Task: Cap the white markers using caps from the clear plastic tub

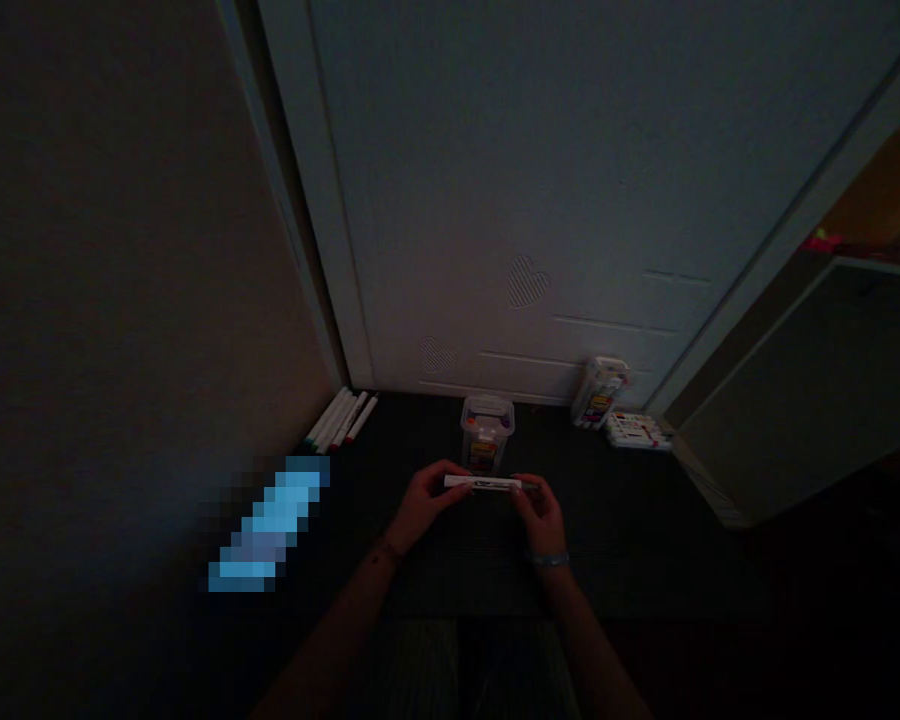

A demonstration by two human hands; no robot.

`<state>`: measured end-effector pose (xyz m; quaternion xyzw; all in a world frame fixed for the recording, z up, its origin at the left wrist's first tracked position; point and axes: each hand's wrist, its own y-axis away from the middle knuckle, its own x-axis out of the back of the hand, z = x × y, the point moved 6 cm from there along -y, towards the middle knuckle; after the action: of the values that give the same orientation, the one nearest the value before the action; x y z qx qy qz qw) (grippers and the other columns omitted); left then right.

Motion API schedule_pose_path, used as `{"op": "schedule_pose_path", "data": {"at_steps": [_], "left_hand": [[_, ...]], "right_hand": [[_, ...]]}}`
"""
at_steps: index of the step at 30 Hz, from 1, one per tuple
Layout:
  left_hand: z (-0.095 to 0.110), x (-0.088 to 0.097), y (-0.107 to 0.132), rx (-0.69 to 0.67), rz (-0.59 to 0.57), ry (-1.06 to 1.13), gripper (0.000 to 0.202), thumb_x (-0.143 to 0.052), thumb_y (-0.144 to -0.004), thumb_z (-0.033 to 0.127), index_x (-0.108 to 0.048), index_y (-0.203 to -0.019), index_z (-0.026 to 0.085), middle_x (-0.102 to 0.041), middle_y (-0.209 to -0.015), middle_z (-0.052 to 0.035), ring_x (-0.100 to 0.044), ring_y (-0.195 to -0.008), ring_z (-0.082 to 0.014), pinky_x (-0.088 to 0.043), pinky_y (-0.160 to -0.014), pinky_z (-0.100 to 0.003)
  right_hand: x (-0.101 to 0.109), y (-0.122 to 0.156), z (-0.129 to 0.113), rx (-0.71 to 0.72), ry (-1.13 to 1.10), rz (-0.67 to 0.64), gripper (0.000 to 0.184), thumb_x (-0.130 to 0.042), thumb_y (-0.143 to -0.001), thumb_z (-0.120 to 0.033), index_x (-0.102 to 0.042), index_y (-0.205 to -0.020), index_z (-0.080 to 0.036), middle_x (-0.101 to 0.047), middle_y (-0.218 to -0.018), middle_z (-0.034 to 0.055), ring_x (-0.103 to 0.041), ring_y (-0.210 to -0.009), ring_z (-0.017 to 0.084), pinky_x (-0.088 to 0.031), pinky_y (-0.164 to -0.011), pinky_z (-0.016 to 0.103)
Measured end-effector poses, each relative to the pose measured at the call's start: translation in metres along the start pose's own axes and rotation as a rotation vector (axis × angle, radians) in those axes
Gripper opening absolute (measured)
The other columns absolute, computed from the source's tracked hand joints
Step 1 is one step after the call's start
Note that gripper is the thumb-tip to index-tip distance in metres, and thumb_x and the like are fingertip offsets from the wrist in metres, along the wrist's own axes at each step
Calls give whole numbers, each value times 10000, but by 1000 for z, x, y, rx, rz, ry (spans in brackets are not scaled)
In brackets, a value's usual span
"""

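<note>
nearest, at the bottom edge, two bare forearms reaching forward over a dark floor (645, 530), all very dim. round the right wrist, a pale band (549, 560).

just past the wrists, left hand (422, 505) curled, fingers closed round the left end of a white marker (486, 484). right hand (541, 512) the same way, fingertips pinched together on the marker's right end. marker held level and crosswise in the air between the two hands, low over the floor, a dark label at its middle. too dark to tell whether capped or not.

off to the left, near the left forearm, a blurred blue patch (270, 525) lying slantwise on the floor.

directly behind the marker, standing upright on the floor, a clear tub (486, 430) with a lid and coloured things inside. further left, against the foot of the wall, a row of white pens (343, 418) laid side by side, apart from the tub.

further right and back, a second clear tub (600, 390) leaning at the foot of the door, and just beside it a flat pack of markers (637, 431) on the floor.

farthest, a pale door (495, 150) with two striped heart shapes low on it, and at the right a grey cabinet (802, 390).
</note>
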<state>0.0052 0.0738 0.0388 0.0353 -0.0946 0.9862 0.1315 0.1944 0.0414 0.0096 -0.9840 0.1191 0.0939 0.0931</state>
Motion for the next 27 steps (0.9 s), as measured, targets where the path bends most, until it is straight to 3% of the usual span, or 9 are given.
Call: {"op": "schedule_pose_path", "data": {"at_steps": [7, 27], "left_hand": [[9, -1, 1, -48, 8, -47, 232, -662, -700, 315, -624, -870, 162, -645, -870, -29, -588, -825, -171, -462, -758, -287], [3, -1, 1, -35, 33, -42, 237, -660, -699, 336, -622, -858, 165, -644, -868, -34, -589, -829, -184, -467, -764, -307]], "right_hand": [[-1, 0, -5, 1, 39, 7, 286, -666, -692, -387, -602, -895, -196, -652, -840, 33, -608, -771, 173, -492, -700, 300], [-1, 3, -10, 31, 81, 13, 277, -643, -712, -391, -591, -907, -200, -647, -910, 44, -602, -837, 186, -491, -753, 323]]}}
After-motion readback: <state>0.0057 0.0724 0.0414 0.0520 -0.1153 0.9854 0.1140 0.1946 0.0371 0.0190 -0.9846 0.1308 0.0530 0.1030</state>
